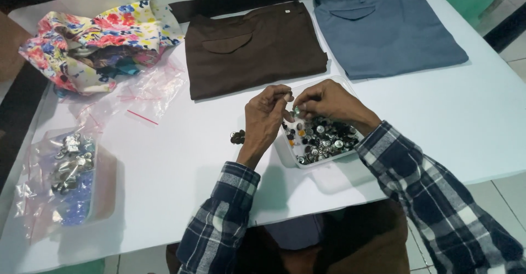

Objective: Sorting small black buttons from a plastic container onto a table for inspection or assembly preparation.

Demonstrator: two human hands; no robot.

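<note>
On the white table, the clear tray of mixed buttons is sitting right under both hands, and the left hand and right hand are pinching one small shiny button between fingertips, just above the tray's near-left corner.

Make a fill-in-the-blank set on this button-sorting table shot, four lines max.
1. Both hands meet over the clear plastic tray of mixed buttons, pinching a small ____ button.
2. The folded brown trousers lie to the ____ of the folded grey-blue trousers.
3. The crumpled floral fabric sits at the table's far ____ corner.

Missing words: green; left; left
</note>
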